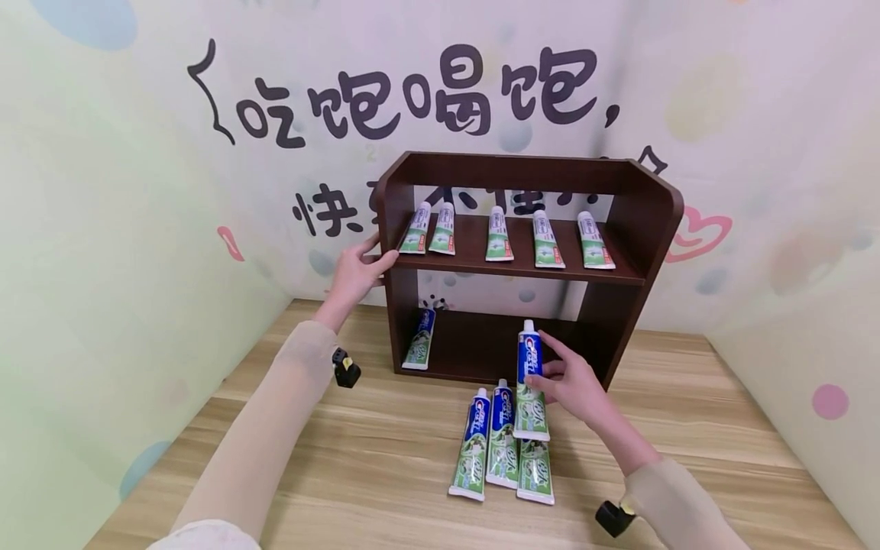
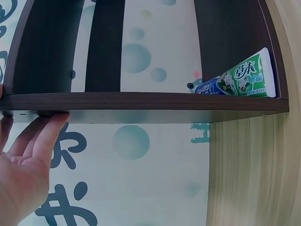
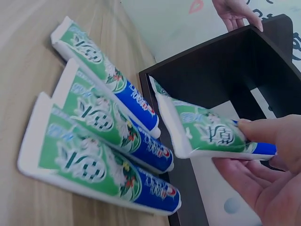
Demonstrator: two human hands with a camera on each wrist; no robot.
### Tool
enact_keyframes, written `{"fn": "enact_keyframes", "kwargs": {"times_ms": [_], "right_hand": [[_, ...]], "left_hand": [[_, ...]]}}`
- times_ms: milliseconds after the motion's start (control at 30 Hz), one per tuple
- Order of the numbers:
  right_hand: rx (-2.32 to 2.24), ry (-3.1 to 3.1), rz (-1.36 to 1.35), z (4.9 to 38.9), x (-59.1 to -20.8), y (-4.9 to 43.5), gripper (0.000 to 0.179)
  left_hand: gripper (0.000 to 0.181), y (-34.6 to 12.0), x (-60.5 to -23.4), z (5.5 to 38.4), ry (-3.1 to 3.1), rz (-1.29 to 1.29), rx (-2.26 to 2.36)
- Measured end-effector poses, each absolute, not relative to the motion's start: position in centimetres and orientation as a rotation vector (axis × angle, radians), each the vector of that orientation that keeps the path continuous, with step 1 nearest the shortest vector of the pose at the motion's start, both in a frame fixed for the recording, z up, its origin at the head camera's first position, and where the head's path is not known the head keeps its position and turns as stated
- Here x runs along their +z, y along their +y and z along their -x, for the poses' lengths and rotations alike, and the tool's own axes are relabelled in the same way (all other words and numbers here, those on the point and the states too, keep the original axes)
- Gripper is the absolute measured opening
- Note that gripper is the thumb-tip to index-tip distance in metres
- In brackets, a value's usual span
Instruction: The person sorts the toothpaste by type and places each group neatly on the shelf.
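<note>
A dark brown two-tier shelf [image 1: 522, 271] stands on the table. My left hand [image 1: 355, 273] rests against its left side panel, with the thumb at the front edge; in the left wrist view the fingers [image 2: 47, 136] touch the panel. My right hand [image 1: 571, 382] pinches a blue and green toothpaste tube [image 1: 531, 382], cap up, in front of the lower tier. Beneath it, three similar tubes lie on the table: a left tube [image 1: 472, 451], a middle tube [image 1: 503, 443] and a right tube [image 1: 535, 473], partly covered by the held one.
Another blue and green tube [image 1: 419, 340] lies at the lower tier's left end. Several white and green tubes [image 1: 499, 235] lie spaced along the upper tier. The wood-grain table [image 1: 357, 458] meets a patterned wall [image 1: 137, 191] behind and at the sides.
</note>
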State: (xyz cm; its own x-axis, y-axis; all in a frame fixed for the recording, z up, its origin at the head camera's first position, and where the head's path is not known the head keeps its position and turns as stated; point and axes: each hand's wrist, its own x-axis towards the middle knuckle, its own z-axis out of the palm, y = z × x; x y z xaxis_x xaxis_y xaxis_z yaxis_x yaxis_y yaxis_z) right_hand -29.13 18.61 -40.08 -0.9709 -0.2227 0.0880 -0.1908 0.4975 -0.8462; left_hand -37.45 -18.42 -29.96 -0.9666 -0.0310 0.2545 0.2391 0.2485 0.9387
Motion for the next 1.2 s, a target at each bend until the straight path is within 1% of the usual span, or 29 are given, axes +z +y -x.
{"fn": "enact_keyframes", "kwargs": {"times_ms": [300,467,700,967,1200], "right_hand": [[-1.640,2.695,0.369,31.3,-39.6,16.1,0.083],[-1.693,2.715,0.369,32.9,-39.6,14.4,0.075],[-1.787,2.694,0.366,35.1,-40.5,12.4,0.070],[-1.896,2.706,0.414,37.7,-41.7,10.5,0.069],[-1.977,2.622,0.409,39.1,-42.3,9.3,0.068]], "left_hand": [[0.067,-18.3,-29.9,37.6,-2.297,0.188,-1.828],[0.066,-18.2,-29.8,37.6,-2.284,0.192,-1.838],[0.066,-18.3,-29.9,37.6,-2.291,0.188,-1.803],[0.065,-18.5,-30.0,37.5,-2.283,0.179,-1.790],[0.067,-18.4,-29.9,37.6,-2.296,0.181,-1.788]]}}
